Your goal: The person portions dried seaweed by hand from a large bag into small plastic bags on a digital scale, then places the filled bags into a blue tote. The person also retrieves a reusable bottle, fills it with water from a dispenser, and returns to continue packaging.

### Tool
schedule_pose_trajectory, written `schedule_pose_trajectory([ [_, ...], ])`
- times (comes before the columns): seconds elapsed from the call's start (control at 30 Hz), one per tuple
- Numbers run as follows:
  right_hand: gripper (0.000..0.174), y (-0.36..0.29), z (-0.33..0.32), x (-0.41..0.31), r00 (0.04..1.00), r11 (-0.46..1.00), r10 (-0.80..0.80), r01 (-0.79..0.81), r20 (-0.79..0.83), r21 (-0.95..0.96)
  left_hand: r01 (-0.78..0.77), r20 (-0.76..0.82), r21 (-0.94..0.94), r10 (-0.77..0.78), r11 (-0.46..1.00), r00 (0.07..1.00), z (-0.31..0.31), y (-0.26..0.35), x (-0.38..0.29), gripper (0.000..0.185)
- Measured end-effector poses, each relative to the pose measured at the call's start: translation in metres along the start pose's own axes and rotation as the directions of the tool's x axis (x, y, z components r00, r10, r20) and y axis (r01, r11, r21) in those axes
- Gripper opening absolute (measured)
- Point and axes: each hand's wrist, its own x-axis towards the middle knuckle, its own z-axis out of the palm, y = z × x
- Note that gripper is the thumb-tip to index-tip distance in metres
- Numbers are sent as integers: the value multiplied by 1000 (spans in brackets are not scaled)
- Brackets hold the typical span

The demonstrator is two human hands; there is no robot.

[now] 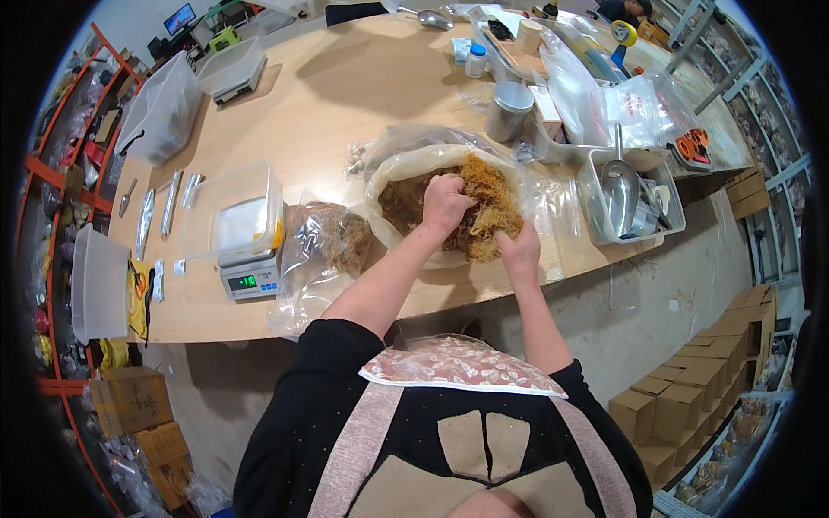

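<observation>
A large plastic bag [382,178] with its rim rolled down stands near the table's front edge, filled with brown, stringy dried plant material. My left hand [445,204] reaches into the bag's mouth, its fingers on the strands. At the bag's right side, my right hand [519,249] grips a clump of orange-yellow dried strands [491,201]. To the left lies a clear bag [311,259] holding more of the brown strands. Beside that is a digital scale [249,278] with a lit display, a clear plastic tub [269,194] on top of it.
At right, a clear bin [677,220] holds a metal scoop [620,194]. A metal canister [510,113] and a bin of plastic bags [570,154] stand behind. Plastic containers [158,110] are at left. Cardboard boxes [680,401] line the floor at right. A person [625,10] is far back.
</observation>
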Motion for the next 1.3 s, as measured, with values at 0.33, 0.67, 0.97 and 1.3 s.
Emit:
schedule_pose_trajectory([
  [0.33,31,60,-21,5,955,906,295,-269,-30,328,392,21,-299,-405,870,914,-30,-4,13,14],
  [0.67,53,54,-20,24,985,987,-107,122,-132,108,454,82,-623,-525,637,847,-29,5,-18,11],
  [0.97,54,-24,21,4,989,813,-98,145,113,-564,534,193,-461,-507,709,840,-5,-2,-12,14],
  [1.3,23,30,2,16,996,930,59,-29,-69,366,8,335,182,-69,983,940,-6,3,-18,70],
])
